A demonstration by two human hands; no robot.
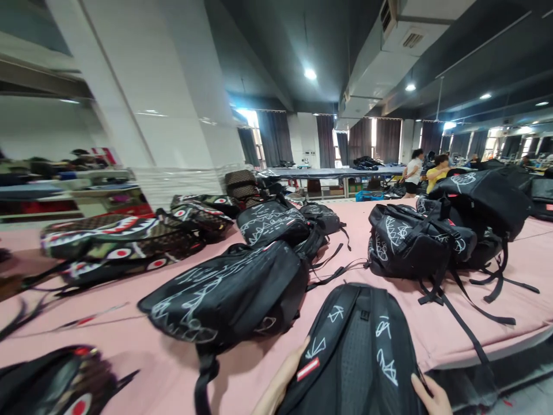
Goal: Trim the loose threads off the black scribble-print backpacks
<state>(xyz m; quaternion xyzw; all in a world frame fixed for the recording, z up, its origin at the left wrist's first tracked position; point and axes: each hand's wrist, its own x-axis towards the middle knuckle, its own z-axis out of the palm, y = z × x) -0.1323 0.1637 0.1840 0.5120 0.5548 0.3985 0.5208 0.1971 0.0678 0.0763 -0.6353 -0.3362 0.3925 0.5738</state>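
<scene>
A black backpack [358,346] with white scribbled drawings on its shoulder straps stands in front of me, its strap side facing me. A small red and white label sits on its left strap. My left hand [286,374] is closed on the pack's left edge, the fingers mostly hidden behind it. On the other edge, my right hand [432,395] grips the side near a dark strap or zip pull. Just beyond lies another black backpack [233,294] with white line drawings, its strap hanging toward me.
More black backpacks [408,239] lie to the right with loose straps. Camouflage shark-mouth bags [129,242] lie at the left, with another camouflage bag [56,383] near front left. All rest on a pink-covered table [159,377]. A white pillar [173,86] rises behind; people [413,173] stand farther back.
</scene>
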